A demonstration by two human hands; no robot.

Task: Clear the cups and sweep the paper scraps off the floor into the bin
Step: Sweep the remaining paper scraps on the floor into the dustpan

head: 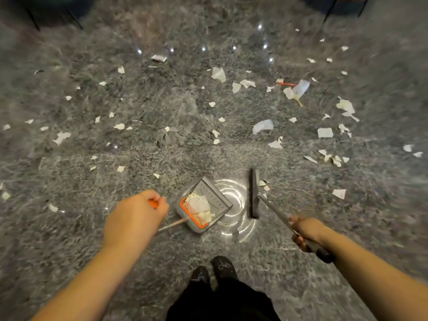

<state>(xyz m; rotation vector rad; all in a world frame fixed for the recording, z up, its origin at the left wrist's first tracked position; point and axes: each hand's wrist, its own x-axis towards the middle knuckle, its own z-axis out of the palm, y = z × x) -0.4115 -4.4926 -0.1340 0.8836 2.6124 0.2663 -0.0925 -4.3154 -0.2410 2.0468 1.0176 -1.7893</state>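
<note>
Starting at the left, we are looking over a loose scatter of small paper scraps [62,136] lying on the grey marbled floor [69,228], well apart from one another and well out from our feet.

Next along, our left hand [135,216] is curling closed around the orange-tipped grip of the dustpan's long handle [171,225], which is running down and rightward to the dustpan [203,207]. The pan is sitting on the floor just ahead of our shoes [214,271], mouth turned up and to the right, and it is already carrying a small heap of white scraps against its orange comb.

Right of the pan, across a bare glossy patch, the broom head [254,193] is resting on the floor with its long axis running away from us, nearly square to the pan's open edge. A few scraps [264,185] are lying just beside its right face. Our right hand [303,232] is gripping the broom's pole [275,213], fingers wrapped around it above the dark grip.

Farther right and ahead, the biggest pieces [296,89] are spreading in a band, well apart from the pan. We are judging that the bulk of the litter is lying ahead and to the right, nearer our broom hand, so the next stroke is calling for a reach out right and a drag leftward toward the pan's mouth. We are seeing no cups and no bin in view.
</note>
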